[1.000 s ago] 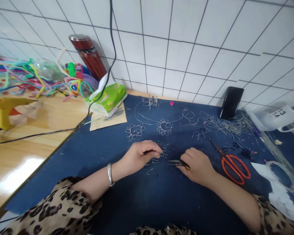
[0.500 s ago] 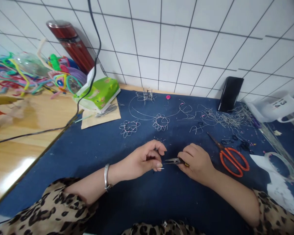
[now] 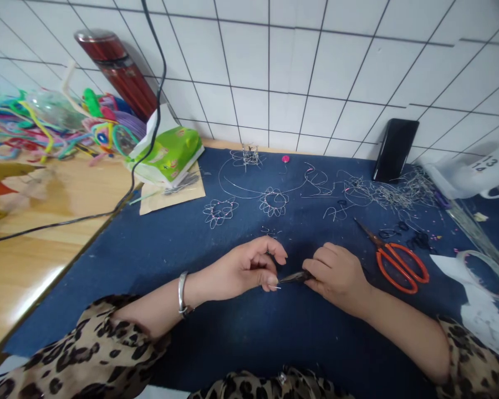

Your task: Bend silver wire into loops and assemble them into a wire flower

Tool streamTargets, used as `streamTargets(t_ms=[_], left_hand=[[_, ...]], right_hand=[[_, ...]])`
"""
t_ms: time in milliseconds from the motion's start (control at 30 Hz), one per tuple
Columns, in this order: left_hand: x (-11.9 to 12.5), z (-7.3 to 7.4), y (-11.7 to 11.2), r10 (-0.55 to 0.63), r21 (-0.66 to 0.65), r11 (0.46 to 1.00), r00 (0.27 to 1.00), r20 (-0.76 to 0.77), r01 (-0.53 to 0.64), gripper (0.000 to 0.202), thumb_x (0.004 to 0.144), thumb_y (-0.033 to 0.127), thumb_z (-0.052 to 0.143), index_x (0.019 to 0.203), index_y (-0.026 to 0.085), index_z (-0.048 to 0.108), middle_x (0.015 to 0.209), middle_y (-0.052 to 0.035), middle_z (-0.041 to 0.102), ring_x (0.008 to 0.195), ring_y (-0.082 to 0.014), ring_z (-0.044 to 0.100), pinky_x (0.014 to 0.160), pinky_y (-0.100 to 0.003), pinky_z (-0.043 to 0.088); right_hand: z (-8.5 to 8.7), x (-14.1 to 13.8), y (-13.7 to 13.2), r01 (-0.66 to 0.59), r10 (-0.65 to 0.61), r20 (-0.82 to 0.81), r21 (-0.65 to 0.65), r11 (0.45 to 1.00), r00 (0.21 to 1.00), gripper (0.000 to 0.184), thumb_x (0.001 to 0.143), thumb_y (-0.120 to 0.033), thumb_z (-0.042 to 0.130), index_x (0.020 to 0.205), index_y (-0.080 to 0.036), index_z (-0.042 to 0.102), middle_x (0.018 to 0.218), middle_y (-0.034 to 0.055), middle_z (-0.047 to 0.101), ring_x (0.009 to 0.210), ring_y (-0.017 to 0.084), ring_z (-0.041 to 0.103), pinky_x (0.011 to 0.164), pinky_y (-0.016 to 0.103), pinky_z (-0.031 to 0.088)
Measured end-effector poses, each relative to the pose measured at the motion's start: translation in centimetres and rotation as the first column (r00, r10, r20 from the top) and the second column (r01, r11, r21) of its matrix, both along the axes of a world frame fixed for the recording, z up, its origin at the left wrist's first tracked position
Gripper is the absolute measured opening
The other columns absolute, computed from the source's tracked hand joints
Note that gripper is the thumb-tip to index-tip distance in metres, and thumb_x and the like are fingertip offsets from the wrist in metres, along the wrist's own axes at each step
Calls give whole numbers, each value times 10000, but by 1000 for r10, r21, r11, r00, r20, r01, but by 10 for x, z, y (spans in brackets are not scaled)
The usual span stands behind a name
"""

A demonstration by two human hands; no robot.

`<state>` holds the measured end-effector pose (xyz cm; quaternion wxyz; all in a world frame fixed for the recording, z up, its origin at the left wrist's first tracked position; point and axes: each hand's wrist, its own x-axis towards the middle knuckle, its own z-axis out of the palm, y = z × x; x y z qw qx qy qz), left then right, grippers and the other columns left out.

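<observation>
My left hand (image 3: 253, 270) pinches a short, thin wire (image 3: 276, 287) between thumb and forefinger, its bright end sticking out to the right. My right hand (image 3: 335, 277) is closed around needle-nose pliers (image 3: 295, 276), whose dark jaws point left and reach the left fingertips. Whether the jaws grip the wire is too small to tell. Beyond my hands lie two flower-shaped wire rings, one on the left (image 3: 220, 213) and one in the middle (image 3: 274, 202). Tiny wire bits (image 3: 270, 231) are scattered just past my left hand.
Orange-handled scissors (image 3: 401, 267) and a tape roll (image 3: 486, 274) lie right. Behind them are tangled wire (image 3: 393, 188), a leaning phone (image 3: 396, 149) and a white mug (image 3: 482, 173). At left stand a tissue pack (image 3: 170, 154) and red flask (image 3: 120, 72); a black cable (image 3: 159, 83) hangs across.
The pliers have moved slightly left, and their jaws, parted before, now look closed at my left fingertips. My left hand keeps its pinch on the wire. The view has shifted a little.
</observation>
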<state>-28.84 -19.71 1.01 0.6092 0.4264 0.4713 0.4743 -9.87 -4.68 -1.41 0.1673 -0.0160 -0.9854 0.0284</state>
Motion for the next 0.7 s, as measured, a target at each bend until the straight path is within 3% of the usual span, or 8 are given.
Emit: streamTargets(t_ms=[267, 500, 700], left_hand=[[11, 5, -1, 138, -85, 988, 977, 162, -125, 190, 800, 186, 607, 947, 120, 505, 726, -56, 644, 650, -116, 596, 616, -237, 491], [19, 6, -3, 256, -242, 954, 902, 349, -177, 152, 835, 227, 568, 934, 119, 531, 815, -68, 637, 716, -127, 626, 606, -213, 498], [22, 3, -3, 262, -263, 947, 915, 308, -183, 266, 722, 129, 684, 937, 127, 526, 843, -69, 653, 734, -100, 607, 666, -200, 480]], right_hand=[[3, 4, -4, 95, -94, -39, 10, 995, 995, 153, 808, -343, 543, 796, -204, 604, 654, 4, 479, 648, 141, 379, 604, 279, 283], [5, 3, -3, 182, -180, -49, 44, 982, 983, 175, 834, -348, 508, 780, -210, 602, 637, 3, 471, 647, 143, 394, 593, 284, 269], [5, 0, -5, 180, -178, -34, 46, 983, 983, 187, 842, -357, 492, 782, -219, 603, 640, 2, 479, 649, 145, 401, 590, 287, 267]])
